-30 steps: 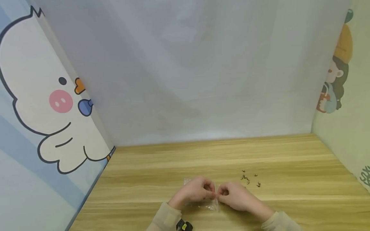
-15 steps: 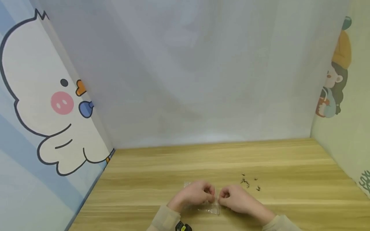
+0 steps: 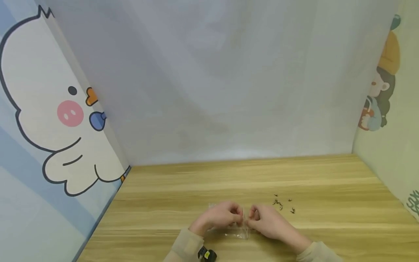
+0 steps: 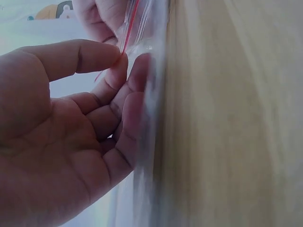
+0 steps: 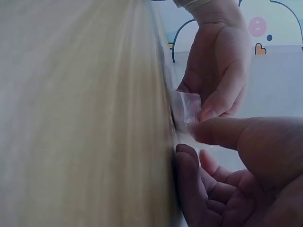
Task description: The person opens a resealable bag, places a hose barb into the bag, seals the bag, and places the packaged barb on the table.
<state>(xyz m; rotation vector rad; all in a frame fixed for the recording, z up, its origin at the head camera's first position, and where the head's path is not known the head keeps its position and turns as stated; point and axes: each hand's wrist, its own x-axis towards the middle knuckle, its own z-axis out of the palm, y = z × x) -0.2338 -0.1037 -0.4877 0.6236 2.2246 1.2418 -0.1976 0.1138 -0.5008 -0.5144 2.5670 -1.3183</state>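
Note:
A small clear plastic zip bag with a red seal line lies low over the table, its mouth edge towards the right. My left hand pinches it beside the red line; the left wrist view shows the thumb and index finger meeting on the plastic of the bag. Curled at the mouth edge is my right hand. In the right wrist view, its blurred thumb touches the bag, with a small gap to the fingertips; whether it grips plastic is unclear.
Several small dark metal pieces, too small to identify, lie scattered beyond the right hand. A black device with a yellow-green spot sits by the left wrist. The wood-grain table meets a pale back sheet and printed side walls.
My right hand draws slightly away from the left fingertips, then stays close by the bag's edge. The left hand keeps its pinch. The whole view tilts slightly up and down.

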